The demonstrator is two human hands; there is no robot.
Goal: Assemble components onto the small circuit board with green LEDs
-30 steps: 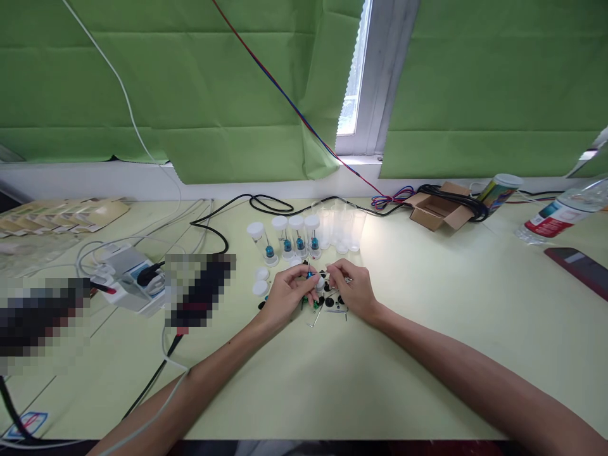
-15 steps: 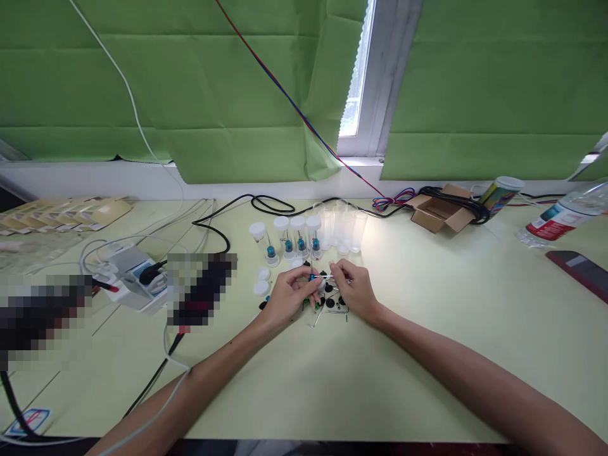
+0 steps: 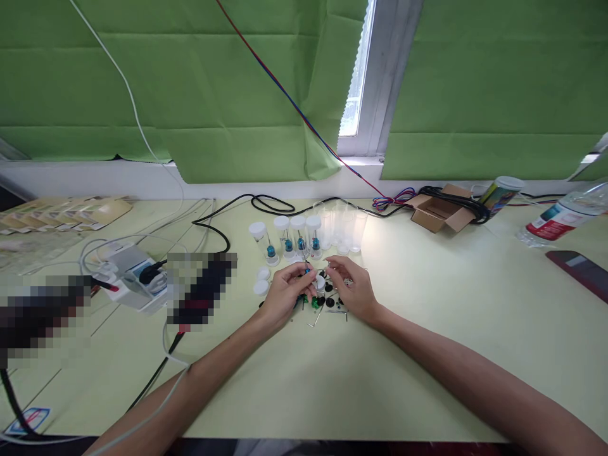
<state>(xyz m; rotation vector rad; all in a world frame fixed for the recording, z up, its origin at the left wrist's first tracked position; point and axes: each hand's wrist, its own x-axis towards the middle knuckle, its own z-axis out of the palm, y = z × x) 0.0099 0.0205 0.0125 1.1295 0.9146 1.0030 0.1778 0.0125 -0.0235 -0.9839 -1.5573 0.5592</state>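
My left hand (image 3: 285, 290) is closed in a pinch on a small blue part with a thin metal shaft (image 3: 306, 268), the shaft pointing up. Just to its right, my right hand (image 3: 352, 288) has thumb and fingers pinched together; what sits between them is too small to make out. Under and between the hands lie black round parts (image 3: 330, 303), green parts (image 3: 315, 303) and a bent hex key (image 3: 314, 320). Behind the hands stand several clear tubes with white caps (image 3: 298, 237), each holding a blue part on a shaft.
Clear tubes without such parts (image 3: 357, 231) stand behind my right hand. White caps (image 3: 261, 287) lie left of my left hand. A cardboard box (image 3: 439, 212), can (image 3: 501, 195), bottle (image 3: 553, 221) and phone (image 3: 582, 275) are at right; a power strip (image 3: 135, 278) and cables at left.
The hands have drawn slightly apart, and the left has moved a little left with the blue part. The thin metal rod seen between them earlier no longer shows there.
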